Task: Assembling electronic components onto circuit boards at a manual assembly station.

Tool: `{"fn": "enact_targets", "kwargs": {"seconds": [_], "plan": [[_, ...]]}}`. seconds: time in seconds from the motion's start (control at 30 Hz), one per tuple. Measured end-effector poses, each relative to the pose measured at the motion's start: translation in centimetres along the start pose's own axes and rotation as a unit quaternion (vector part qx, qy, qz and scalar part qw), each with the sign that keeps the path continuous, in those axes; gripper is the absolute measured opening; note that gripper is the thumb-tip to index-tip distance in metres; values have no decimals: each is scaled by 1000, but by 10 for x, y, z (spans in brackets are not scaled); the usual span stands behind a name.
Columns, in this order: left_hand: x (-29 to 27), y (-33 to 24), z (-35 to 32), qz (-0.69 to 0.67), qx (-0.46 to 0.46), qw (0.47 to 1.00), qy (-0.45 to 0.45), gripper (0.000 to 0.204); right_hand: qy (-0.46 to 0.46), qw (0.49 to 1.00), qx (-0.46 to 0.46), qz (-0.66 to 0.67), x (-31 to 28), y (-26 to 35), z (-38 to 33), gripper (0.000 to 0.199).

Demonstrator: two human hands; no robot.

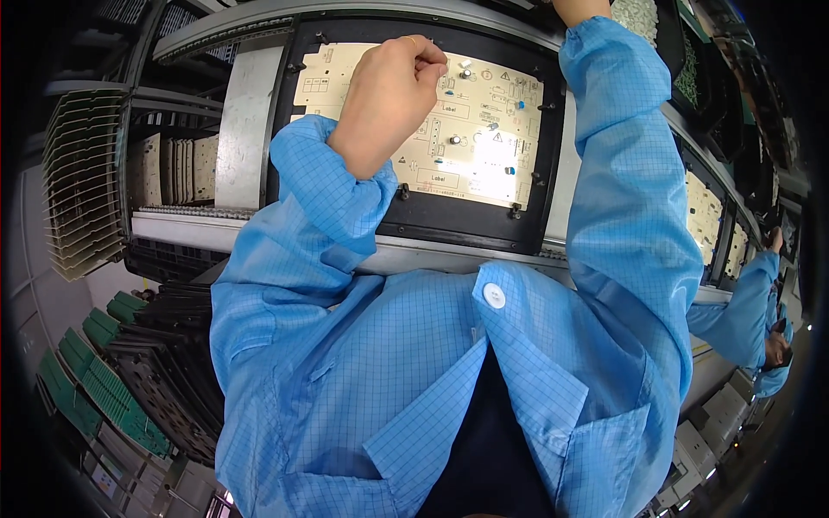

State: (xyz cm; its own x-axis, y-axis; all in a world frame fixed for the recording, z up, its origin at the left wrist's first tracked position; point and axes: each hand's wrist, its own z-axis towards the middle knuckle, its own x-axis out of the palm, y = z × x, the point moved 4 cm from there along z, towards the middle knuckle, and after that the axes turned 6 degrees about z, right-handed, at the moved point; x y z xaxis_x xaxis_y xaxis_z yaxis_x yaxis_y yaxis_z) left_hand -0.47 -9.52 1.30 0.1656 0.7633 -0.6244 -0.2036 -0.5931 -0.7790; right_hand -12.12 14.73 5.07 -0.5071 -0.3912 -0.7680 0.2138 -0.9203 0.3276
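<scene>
Over the upper part of a cream circuit board (518, 142) is my left hand (389, 95), its thumb and fingertips pinched together close to the board. Whatever the pinch may hold is too small to make out. Several small parts stand on the board, among them a dark cylindrical capacitor (455, 140) and a blue part (521, 105). The board sits in a black carrier frame (471, 231) with pegs round its edge. My right hand (585, 9) reaches to the top edge near a bin of small white parts (636, 17); its fingers are cut off from view.
Metal conveyor rails (181, 226) run beside the carrier. More boards (704, 203) lie along the line at right, where a co-worker in blue (738, 324) reaches in. At left stand a rack of boards (85, 186) and stacked black carriers (168, 371). Green parts (687, 73) fill another bin.
</scene>
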Motion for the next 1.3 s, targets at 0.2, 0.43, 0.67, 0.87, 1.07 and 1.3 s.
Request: {"fn": "enact_targets", "kwargs": {"seconds": [0.2,0.43,0.67,0.87,1.07,1.3], "plan": [[3,-3,-1,-4,13,1000,14,18,122,954,132,241,-37,25,-43,13],[13,-15,-12,-10,18,999,43,18,362,840,230,334,-28,37,-152,15],[48,-31,-25,4,72,994,84,16,272,856,235,372,-53,16,-165,9],[77,-45,-28,51,116,983,134,16,190,818,316,441,-59,-7,-188,12],[87,-53,-30,58,116,980,149,16,132,792,340,490,-65,-20,-207,12],[96,-55,-30,72,105,979,159,14,122,812,319,473,-72,-22,-208,14]]}}
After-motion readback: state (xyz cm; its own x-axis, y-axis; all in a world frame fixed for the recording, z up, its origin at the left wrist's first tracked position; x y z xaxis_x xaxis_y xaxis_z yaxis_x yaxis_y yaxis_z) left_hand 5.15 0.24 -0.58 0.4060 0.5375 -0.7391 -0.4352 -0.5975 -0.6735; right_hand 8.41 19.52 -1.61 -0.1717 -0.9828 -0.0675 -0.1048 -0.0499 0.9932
